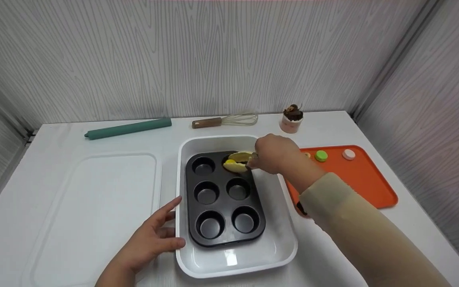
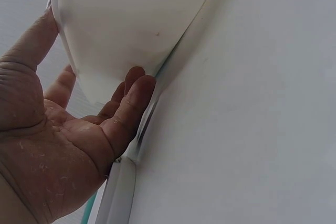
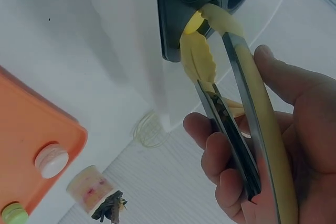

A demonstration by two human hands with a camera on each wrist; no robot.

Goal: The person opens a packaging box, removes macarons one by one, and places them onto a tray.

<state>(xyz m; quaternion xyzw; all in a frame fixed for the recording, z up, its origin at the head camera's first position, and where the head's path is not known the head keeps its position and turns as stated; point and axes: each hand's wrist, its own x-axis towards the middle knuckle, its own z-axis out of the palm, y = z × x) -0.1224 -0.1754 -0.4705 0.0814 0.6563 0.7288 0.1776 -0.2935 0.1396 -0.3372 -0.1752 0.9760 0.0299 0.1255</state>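
Observation:
A dark six-cup muffin pan [image 1: 222, 171] lies inside a white tub [image 1: 281, 251]. My left hand [image 1: 152, 239] holds the tub's left rim, thumb and index fingertip on the edge; in the left wrist view the other fingers lie against the tub's outer side. My right hand [image 1: 275, 153] grips tongs [image 3: 260, 114] with pale yellow scalloped ends. These ends reach into the far right cup. Between them is a small bright yellow piece [image 1: 230, 162], mostly hidden, so its kind is unclear. The other pan cups hold nothing visible.
On the right is an orange tray [image 1: 367, 179] with a green round piece [image 1: 321, 156] and a pink-white one [image 1: 348, 154]. Along the back lie a green rolling pin [image 1: 130, 128], a whisk [image 1: 225, 120] and a toy cupcake [image 1: 291, 119]. A white lid-like panel [image 1: 102, 207] lies left.

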